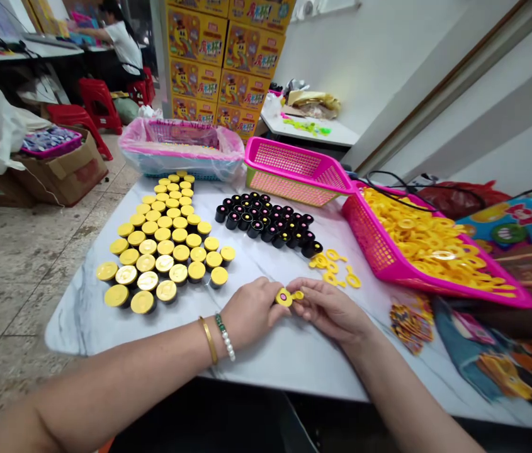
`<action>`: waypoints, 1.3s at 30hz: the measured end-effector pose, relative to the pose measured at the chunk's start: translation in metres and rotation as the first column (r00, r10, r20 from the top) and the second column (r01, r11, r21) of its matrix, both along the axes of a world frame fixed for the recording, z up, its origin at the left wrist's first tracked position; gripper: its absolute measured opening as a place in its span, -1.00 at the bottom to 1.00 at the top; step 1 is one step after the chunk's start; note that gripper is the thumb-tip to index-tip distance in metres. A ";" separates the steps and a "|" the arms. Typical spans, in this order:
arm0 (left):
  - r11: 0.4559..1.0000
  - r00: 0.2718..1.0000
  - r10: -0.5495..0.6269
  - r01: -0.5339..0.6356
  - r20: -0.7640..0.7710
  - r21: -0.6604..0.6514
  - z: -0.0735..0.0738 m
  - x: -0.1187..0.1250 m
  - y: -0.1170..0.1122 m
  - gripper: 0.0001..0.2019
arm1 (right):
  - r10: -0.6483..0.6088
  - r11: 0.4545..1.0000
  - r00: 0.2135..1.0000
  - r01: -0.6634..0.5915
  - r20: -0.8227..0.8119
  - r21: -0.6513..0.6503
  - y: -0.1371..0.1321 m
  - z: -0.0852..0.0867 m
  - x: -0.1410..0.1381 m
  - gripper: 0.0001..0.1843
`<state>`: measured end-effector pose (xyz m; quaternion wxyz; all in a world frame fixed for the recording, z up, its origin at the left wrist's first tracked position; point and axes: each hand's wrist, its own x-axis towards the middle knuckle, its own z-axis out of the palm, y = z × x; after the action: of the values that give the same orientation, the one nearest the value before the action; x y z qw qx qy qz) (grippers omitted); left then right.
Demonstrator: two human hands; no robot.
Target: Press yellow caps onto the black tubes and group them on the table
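Note:
Near the table's front edge, my left hand [251, 314] pinches a small yellow round piece with a pink centre [283, 297]; whether a black cup sits beneath it is hidden by the fingers. Against it, my right hand [332, 311] grips a little yellow ring-shaped tab [298, 295]; I cannot tell whether the two are joined. Beyond my hands stand several black cups [270, 221] with pink or yellow centres. Several loose yellow plastic rings with tabs [353, 280] lie to their right. On the left, black pots with yellow lids [147, 263] stand in a large group.
A pink basket [369, 245] full of yellow rings [417, 233] flanks the right side. Another pink basket [294, 182] and a plastic-lined basket [181, 157] line the back. Printed packets [410, 327] lie at right. Yellow cartons [228, 63] are stacked behind; a person [121, 44] sits far left.

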<state>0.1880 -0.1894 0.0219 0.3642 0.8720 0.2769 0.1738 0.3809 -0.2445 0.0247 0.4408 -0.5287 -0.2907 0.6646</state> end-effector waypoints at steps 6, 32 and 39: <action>1.000 0.995 -0.012 0.010 -0.101 -0.019 0.005 0.005 0.000 -0.80 | 0.288 0.958 0.922 -0.274 0.260 -0.090 0.014 0.016 -0.015 -0.60; 0.939 0.910 0.335 -0.343 -0.245 0.010 0.022 -0.023 0.011 -0.68 | -0.044 0.987 0.958 -0.003 0.284 0.160 0.124 0.005 -0.099 -0.85; 0.927 0.902 0.376 -0.368 -0.211 0.079 0.016 -0.032 -0.001 -0.57 | -0.058 0.967 0.909 -0.052 0.413 0.250 0.105 0.016 -0.083 -0.63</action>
<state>0.1556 -0.1905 0.0381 0.2745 0.8238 0.4738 0.1465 0.2983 -0.1392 0.0405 0.4340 -0.5976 -0.4605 0.4925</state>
